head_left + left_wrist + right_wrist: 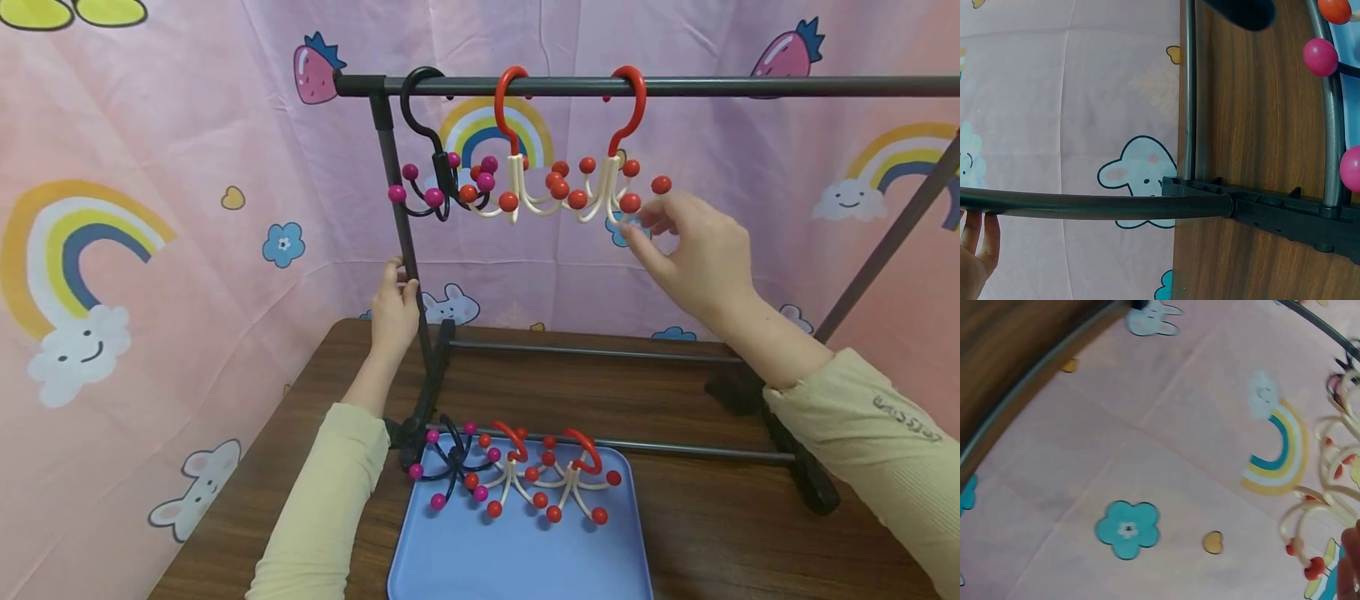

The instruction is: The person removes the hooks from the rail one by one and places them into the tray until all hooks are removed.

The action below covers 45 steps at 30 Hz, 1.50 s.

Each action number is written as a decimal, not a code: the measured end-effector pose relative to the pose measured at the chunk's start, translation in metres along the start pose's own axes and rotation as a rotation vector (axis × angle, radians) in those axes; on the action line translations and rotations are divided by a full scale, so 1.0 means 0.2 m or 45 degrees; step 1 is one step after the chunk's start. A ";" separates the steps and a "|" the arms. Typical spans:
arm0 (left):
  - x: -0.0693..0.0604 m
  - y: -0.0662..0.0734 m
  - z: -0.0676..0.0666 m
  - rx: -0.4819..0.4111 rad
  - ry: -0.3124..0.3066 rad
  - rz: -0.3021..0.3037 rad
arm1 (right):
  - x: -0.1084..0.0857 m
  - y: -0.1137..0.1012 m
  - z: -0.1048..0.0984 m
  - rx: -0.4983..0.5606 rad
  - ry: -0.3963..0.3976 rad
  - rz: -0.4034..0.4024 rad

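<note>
My left hand (395, 312) is at the left upright of the dark rack (397, 192); in the left wrist view, its fingertips (990, 225) touch the pole (1097, 207) from one side. A black hook with magenta balls (442, 173) and two cream hooks with red tops (516, 179) (611, 179) hang on the top bar. Beside the rightmost one is my right hand (701, 254), thumb and fingers apart, close to its red balls (630, 202). In the right wrist view, only part of that hand (1349, 559) shows at the edge, near a red ball (1314, 569).
A blue tray (525, 550) on the wooden table (712, 533) holds a black hook (453, 458) and two cream hooks with red tops (511, 471) (574, 477). The rack's lower bars (697, 451) cross behind and over the tray's back edge. Patterned cloth (187, 317) surrounds the table.
</note>
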State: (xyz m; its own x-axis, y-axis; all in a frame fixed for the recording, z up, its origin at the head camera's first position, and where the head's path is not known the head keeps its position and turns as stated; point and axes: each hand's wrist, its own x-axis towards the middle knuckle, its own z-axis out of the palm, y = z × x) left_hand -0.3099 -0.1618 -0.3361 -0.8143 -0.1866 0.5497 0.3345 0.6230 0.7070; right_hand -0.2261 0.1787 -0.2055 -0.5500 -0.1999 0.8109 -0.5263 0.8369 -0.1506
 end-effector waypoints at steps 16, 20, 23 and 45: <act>0.01 0.00 0.00 0.001 0.007 0.016 | 0.35 -0.02 0.00 0.489 -0.258 0.679; 0.01 0.00 0.00 -0.002 0.014 0.023 | 0.39 -0.04 0.02 0.616 -0.230 0.755; 0.01 -0.01 0.00 0.000 0.021 0.027 | 0.41 -0.05 0.04 0.704 -0.187 0.785; -0.01 0.01 0.00 -0.021 -0.010 -0.006 | 0.48 -0.12 -0.03 0.746 -0.062 0.768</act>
State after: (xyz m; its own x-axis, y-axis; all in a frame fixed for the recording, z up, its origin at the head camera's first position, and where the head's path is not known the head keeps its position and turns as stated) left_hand -0.3088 -0.1608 -0.3361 -0.8196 -0.1837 0.5427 0.3383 0.6093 0.7172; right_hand -0.2621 0.1428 -0.1212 -0.8652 0.1638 0.4740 -0.3773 0.4101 -0.8304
